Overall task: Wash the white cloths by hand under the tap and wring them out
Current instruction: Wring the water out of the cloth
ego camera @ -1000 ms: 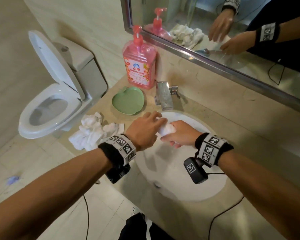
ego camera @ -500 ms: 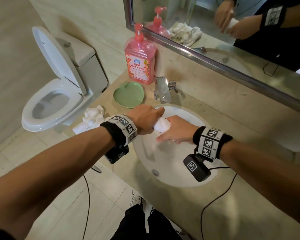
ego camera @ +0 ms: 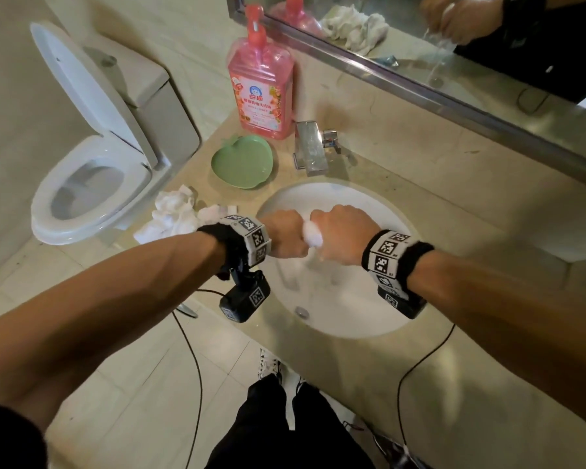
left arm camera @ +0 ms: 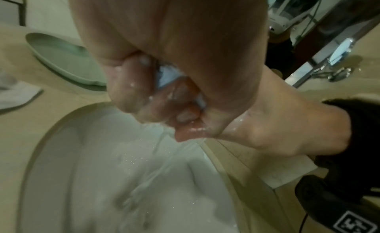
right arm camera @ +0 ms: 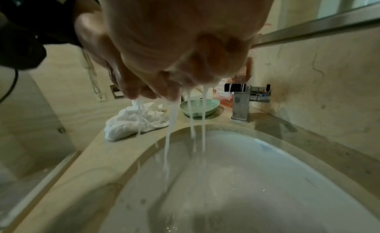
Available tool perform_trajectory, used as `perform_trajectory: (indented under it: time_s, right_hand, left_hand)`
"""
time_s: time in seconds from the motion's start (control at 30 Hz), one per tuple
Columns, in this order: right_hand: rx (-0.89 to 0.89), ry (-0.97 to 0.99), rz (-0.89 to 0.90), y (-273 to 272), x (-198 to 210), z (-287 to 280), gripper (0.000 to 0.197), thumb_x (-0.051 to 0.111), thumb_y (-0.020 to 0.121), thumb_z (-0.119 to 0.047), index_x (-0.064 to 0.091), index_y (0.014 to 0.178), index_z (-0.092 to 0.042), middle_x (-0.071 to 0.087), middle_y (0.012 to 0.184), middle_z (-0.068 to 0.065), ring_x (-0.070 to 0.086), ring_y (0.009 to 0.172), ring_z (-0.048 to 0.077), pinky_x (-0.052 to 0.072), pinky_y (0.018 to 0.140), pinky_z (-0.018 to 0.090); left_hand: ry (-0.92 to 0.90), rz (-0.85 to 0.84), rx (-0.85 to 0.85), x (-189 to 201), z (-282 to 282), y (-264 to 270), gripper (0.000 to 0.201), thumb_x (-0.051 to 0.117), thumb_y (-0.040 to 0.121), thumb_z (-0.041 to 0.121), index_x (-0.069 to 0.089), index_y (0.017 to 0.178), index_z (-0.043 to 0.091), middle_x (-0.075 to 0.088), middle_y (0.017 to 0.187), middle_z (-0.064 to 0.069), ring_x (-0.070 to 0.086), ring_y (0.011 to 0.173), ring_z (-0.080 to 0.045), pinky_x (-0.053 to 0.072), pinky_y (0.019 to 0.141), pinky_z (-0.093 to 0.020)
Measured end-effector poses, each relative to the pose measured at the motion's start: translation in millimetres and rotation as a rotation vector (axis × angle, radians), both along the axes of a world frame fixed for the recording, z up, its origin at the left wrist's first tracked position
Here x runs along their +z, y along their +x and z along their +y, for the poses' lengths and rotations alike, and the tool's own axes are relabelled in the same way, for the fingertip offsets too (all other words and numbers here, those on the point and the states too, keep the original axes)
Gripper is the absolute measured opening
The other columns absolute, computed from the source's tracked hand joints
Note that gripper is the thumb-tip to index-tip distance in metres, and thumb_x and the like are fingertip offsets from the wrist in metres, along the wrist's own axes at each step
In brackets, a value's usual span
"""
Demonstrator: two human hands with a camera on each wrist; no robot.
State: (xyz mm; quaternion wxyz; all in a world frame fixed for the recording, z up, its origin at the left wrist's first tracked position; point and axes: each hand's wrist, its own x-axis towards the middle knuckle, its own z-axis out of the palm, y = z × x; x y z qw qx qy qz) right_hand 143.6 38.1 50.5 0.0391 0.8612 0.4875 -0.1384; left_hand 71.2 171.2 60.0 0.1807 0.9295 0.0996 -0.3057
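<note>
Since half a second ago I've got both fists turned knuckles-up and pulled closer over the basin (ego camera: 379,211), and milky water now streams from the cloth (ego camera: 312,233) into the bowl; before, none was falling. My left hand (ego camera: 286,236) and right hand (ego camera: 344,233) sit side by side, touching, with the cloth bunched between them; only a small white wad shows at the gap. Left fingers (left arm camera: 131,96) are curled tight around the cloth (left arm camera: 167,75), and the right wrist view shows my right hand (right arm camera: 185,46) clenched the same way, streams running off its fingers (right arm camera: 133,90).

The tap (ego camera: 310,148) stands at 12 o'clock of my hands, apart from them, no water visibly leaving it. The spare cloths (ego camera: 175,214) lie heaped on the desk (ego camera: 454,204) at 9 o'clock, just beside my left wristband, close to the desk's left edge. The green dish (ego camera: 242,162) sits at 11 o'clock, the pink bottle (ego camera: 261,86) behind it against the wall. Room to move is open at 6 o'clock, over the basin's near half down to the drain (ego camera: 301,312). The toilet (ego camera: 92,184) stands past the desk's left edge.
</note>
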Motion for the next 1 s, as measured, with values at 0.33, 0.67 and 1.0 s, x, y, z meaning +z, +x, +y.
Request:
perform_trajectory:
  time_s: [0.33, 0.67, 1.0]
  right_hand:
    - [-0.205, 0.099, 0.215, 22, 40, 12, 0.027, 0.071, 0.083, -0.036, 0.061, 0.099, -0.017, 0.067, 0.099, 0.008, 0.056, 0.080, 0.024, 0.039, 0.066, 0.030]
    - [-0.573, 0.241, 1.057, 13, 108, 10, 0.022, 0.078, 0.083, -0.011, 0.056, 0.088, -0.012, 0.046, 0.054, -0.001, 0.036, 0.042, 0.010, 0.026, 0.039, 0.020]
    - [-0.359, 0.199, 0.509, 13, 97, 19, 0.017, 0.076, 0.077, -0.017, 0.064, 0.086, -0.009, 0.062, 0.074, 0.003, 0.060, 0.064, 0.022, 0.040, 0.047, 0.024]
  left_hand:
    - [0.039, -0.294, 0.000, 37, 23, 21, 0.057, 0.077, 0.075, 0.036, 0.053, 0.123, 0.019, 0.061, 0.119, -0.004, 0.055, 0.090, -0.020, 0.043, 0.074, -0.032]
    - [0.275, -0.724, -0.250, 87, 28, 8, 0.038, 0.068, 0.083, 0.030, 0.056, 0.113, 0.011, 0.060, 0.103, -0.007, 0.061, 0.079, -0.026, 0.046, 0.056, -0.034]
    - [0.367, -0.349, -0.160, 90, 23, 25, 0.020, 0.061, 0.083, 0.024, 0.066, 0.101, 0.021, 0.057, 0.078, 0.004, 0.060, 0.075, -0.021, 0.042, 0.064, -0.029]
